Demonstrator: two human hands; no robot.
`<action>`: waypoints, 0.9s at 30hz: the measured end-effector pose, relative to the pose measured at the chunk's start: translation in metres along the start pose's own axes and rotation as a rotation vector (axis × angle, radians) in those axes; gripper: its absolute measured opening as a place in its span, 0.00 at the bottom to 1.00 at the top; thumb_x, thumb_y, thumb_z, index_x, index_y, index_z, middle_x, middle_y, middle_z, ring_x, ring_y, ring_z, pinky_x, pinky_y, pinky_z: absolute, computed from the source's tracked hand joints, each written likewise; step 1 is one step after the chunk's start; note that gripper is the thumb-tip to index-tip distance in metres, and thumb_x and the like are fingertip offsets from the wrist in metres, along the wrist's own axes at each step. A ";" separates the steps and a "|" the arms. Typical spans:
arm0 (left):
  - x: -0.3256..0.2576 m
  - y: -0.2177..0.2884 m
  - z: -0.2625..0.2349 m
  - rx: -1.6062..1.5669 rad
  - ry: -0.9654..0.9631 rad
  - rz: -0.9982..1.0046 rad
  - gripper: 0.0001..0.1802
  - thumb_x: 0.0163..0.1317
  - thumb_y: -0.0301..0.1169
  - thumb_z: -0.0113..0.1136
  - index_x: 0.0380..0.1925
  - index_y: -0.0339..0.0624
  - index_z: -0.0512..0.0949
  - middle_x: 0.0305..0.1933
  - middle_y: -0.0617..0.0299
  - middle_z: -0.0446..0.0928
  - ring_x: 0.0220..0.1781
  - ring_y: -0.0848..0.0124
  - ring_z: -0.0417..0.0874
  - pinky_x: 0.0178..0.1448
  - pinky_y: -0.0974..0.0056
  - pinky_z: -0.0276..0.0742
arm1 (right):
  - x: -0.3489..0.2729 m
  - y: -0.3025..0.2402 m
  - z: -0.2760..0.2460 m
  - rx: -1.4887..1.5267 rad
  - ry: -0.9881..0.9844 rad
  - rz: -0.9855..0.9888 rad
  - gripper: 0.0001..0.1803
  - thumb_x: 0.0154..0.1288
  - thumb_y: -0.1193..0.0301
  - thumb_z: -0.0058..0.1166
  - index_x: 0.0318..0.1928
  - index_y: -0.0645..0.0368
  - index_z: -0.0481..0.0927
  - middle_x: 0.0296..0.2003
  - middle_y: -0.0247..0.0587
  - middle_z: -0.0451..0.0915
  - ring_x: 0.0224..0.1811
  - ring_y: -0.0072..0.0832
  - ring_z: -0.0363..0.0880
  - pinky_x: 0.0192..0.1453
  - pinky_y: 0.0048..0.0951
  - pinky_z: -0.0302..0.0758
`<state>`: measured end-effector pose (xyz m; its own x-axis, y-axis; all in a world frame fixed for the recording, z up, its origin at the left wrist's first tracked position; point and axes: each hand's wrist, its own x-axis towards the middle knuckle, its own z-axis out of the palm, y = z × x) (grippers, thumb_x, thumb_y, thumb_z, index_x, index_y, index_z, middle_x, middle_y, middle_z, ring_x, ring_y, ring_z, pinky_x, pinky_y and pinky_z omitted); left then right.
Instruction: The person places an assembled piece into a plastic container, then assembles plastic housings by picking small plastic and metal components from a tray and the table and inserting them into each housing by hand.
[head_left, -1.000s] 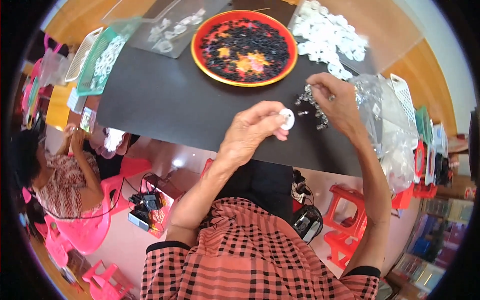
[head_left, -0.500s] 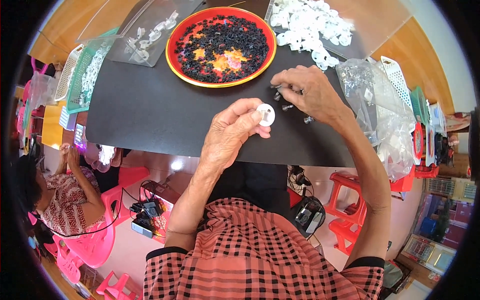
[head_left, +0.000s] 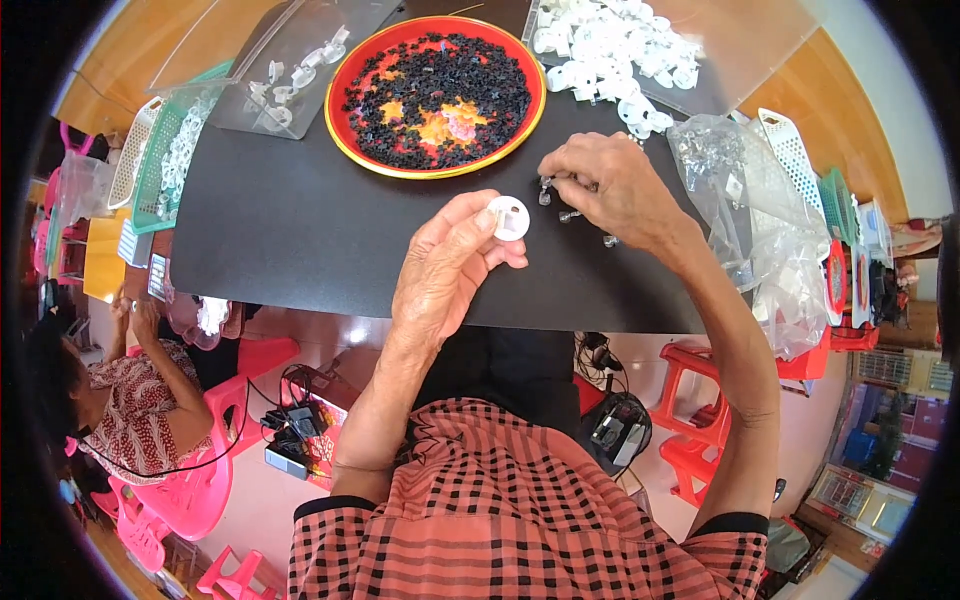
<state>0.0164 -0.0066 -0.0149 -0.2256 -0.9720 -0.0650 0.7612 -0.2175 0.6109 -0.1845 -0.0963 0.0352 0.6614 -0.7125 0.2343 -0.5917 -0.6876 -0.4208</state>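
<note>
Right hand (head_left: 612,190) has dropped to the tabletop (head_left: 300,240), pinching small screws (head_left: 570,213); left hand (head_left: 450,265) grips a light, rigid white disc (head_left: 509,217) by its rim.

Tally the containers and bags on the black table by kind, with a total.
Red round tray: 1
Clear plastic bags: 3
Green mesh baskets: 1
Total: 5
</note>
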 end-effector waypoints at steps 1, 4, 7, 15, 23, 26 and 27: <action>0.000 0.000 0.000 0.003 -0.008 0.000 0.16 0.67 0.31 0.54 0.51 0.34 0.72 0.43 0.53 0.79 0.39 0.67 0.82 0.46 0.59 0.79 | 0.000 -0.002 0.000 -0.060 -0.006 -0.030 0.07 0.52 0.77 0.56 0.35 0.59 0.80 0.26 0.39 0.77 0.30 0.35 0.75 0.36 0.34 0.67; 0.001 0.000 -0.001 0.005 -0.009 0.002 0.16 0.67 0.31 0.54 0.51 0.34 0.72 0.43 0.53 0.79 0.39 0.67 0.82 0.46 0.60 0.79 | 0.000 -0.001 0.004 -0.117 -0.036 -0.061 0.06 0.52 0.76 0.56 0.33 0.59 0.80 0.26 0.38 0.76 0.32 0.37 0.75 0.37 0.36 0.64; 0.001 0.000 -0.002 0.009 -0.013 -0.005 0.15 0.67 0.31 0.54 0.50 0.34 0.72 0.43 0.53 0.79 0.39 0.67 0.82 0.46 0.60 0.79 | 0.001 0.000 0.005 -0.129 -0.035 -0.062 0.05 0.52 0.76 0.56 0.31 0.59 0.79 0.27 0.38 0.76 0.32 0.37 0.75 0.37 0.36 0.64; 0.001 0.000 -0.002 -0.010 -0.010 -0.007 0.15 0.68 0.32 0.54 0.50 0.35 0.73 0.43 0.53 0.79 0.39 0.67 0.82 0.46 0.60 0.80 | 0.000 0.001 0.005 -0.022 0.018 -0.002 0.05 0.50 0.79 0.56 0.30 0.62 0.77 0.25 0.39 0.76 0.28 0.33 0.75 0.34 0.32 0.68; 0.001 0.001 0.000 -0.038 0.001 0.001 0.16 0.68 0.33 0.54 0.51 0.33 0.72 0.42 0.54 0.78 0.39 0.68 0.82 0.46 0.61 0.80 | -0.001 -0.031 -0.004 0.604 0.132 0.179 0.07 0.54 0.79 0.58 0.35 0.63 0.81 0.25 0.31 0.79 0.26 0.16 0.75 0.35 0.21 0.74; 0.002 0.000 0.000 -0.042 -0.025 0.009 0.17 0.68 0.34 0.54 0.50 0.33 0.72 0.42 0.54 0.78 0.40 0.68 0.82 0.46 0.61 0.80 | 0.002 -0.046 -0.007 0.613 0.097 0.122 0.07 0.54 0.79 0.57 0.36 0.64 0.81 0.26 0.31 0.80 0.27 0.16 0.76 0.36 0.19 0.75; 0.001 0.000 0.000 -0.011 -0.023 0.007 0.17 0.68 0.33 0.54 0.50 0.33 0.72 0.42 0.54 0.78 0.40 0.68 0.81 0.46 0.62 0.80 | 0.003 -0.051 -0.009 0.569 0.072 0.099 0.08 0.54 0.79 0.57 0.36 0.63 0.81 0.26 0.32 0.81 0.27 0.16 0.77 0.36 0.20 0.75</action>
<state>0.0165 -0.0079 -0.0151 -0.2343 -0.9712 -0.0424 0.7692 -0.2119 0.6029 -0.1564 -0.0652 0.0656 0.5706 -0.7912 0.2200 -0.2952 -0.4476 -0.8441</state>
